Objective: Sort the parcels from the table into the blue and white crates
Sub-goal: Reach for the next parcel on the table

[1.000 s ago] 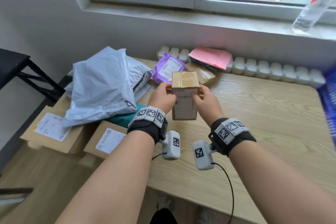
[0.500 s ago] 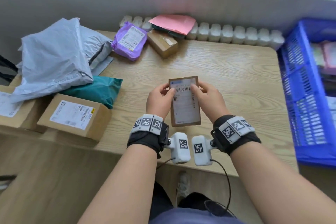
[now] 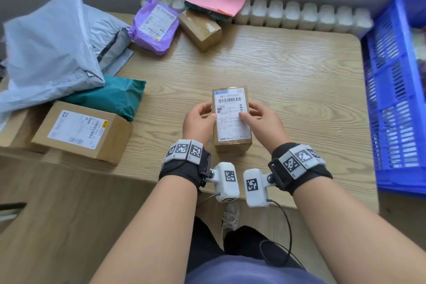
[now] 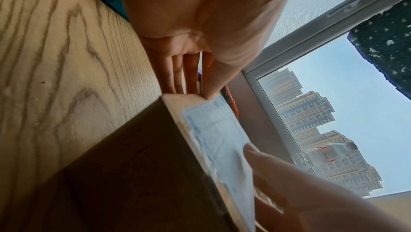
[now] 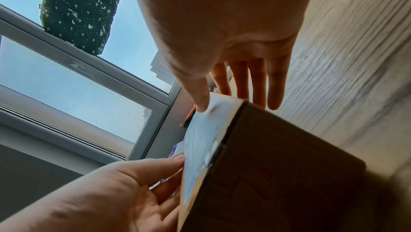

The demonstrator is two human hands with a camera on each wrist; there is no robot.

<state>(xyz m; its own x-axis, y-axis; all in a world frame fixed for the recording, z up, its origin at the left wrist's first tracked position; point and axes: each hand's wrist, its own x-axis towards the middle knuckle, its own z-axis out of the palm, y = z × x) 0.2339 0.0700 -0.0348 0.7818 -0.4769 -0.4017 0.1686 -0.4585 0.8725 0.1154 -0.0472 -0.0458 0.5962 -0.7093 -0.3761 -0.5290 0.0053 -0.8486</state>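
Both hands were on a small cardboard box (image 3: 231, 117), held just above the wooden table (image 3: 299, 80) near its front edge, shipping label (image 3: 231, 110) facing up. The left hand (image 3: 199, 120) and right hand (image 3: 259, 120) each pinched a long side, thumbs on the label and fingers along the sides and underneath. Looked like the read-the-label step, so I'd say keep the thumbs off the barcode, hold it level, and only then swing it to the blue crate (image 3: 396, 90) on the right. No white crate showed anywhere. The head view gave the printed label and the unsorted pile: purple mailer (image 3: 154, 25), grey poly bags (image 3: 50, 50). The wrist views instead showed the fingers (image 5: 255, 81) under the box, probably clear of the tabletop, though the angle made that hard to call.
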